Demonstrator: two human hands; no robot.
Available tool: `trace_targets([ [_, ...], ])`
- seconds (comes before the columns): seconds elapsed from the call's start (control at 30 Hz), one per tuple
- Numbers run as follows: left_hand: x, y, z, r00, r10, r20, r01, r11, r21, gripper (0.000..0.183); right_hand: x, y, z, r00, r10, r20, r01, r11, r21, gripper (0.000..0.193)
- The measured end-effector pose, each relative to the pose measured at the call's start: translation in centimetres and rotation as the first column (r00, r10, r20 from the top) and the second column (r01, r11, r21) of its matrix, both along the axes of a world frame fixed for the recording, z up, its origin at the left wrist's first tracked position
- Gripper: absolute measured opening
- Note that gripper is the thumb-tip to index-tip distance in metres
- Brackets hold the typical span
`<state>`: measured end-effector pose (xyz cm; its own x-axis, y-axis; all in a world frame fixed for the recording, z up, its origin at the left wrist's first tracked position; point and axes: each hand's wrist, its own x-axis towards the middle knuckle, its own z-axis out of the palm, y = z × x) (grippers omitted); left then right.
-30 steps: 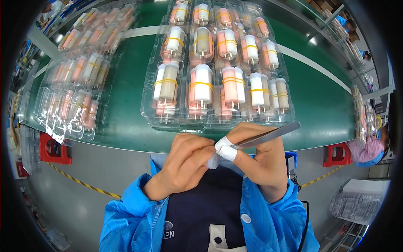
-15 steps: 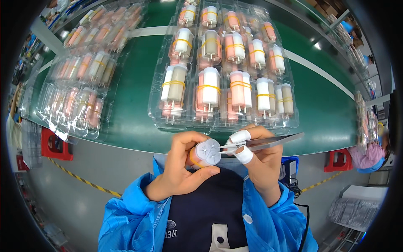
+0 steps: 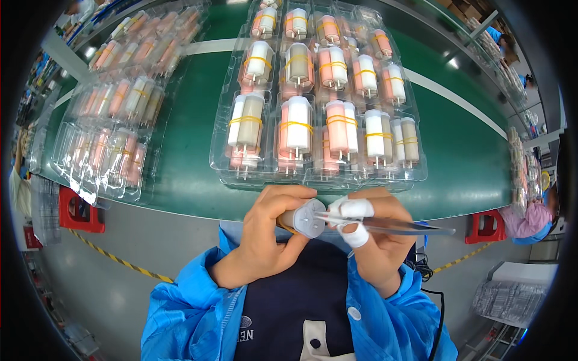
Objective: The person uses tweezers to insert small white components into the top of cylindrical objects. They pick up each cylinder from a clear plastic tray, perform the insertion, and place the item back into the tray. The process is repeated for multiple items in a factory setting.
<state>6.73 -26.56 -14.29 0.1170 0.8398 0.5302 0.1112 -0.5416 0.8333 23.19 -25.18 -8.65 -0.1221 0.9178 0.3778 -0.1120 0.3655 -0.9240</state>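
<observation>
My left hand (image 3: 264, 231) is closed around a bundle of capped cylinders (image 3: 309, 219), held tilted so its pale grey end faces the right hand. My right hand (image 3: 385, 237), with white coverings on the thumb and a finger, grips metal tweezers (image 3: 409, 227). Their tips reach the bundle's grey end; whether they pinch anything there is too small to tell. Just beyond both hands stands a clear plastic tray (image 3: 218, 165) with several white, pink and grey-beige cylinder bundles, held by yellow rubber bands, thin pins pointing toward me.
More loaded clear trays (image 3: 78, 174) stand at the left of the green table (image 3: 469, 156). Red stools (image 3: 81, 209) are on the floor to either side. Stacked clear trays (image 3: 509, 304) lie at lower right, near a black cable (image 3: 442, 313). Another person (image 3: 530, 219) is at far right.
The bundle has turned and shifted slightly right in my left hand. My right hand has moved a little right and the tweezers' rear end has swung down toward me.
</observation>
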Motion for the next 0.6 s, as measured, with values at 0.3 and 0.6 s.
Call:
trace_targets([
  [0.3, -0.08, 0.31, 0.2, 0.989, 0.093, -0.117, -0.083, 0.993, 0.087, 0.052, -0.19, 0.54, 0.03, 0.995, 0.031, 0.093, -0.037, 0.997, 0.063, 0.019],
  [0.6, 0.14, 0.43, 0.32, 0.986, 0.134, -0.096, -0.121, 0.984, 0.128, 0.057, -0.3, 0.67, -0.41, 0.996, 0.054, 0.068, -0.058, 0.997, 0.057, 0.018],
])
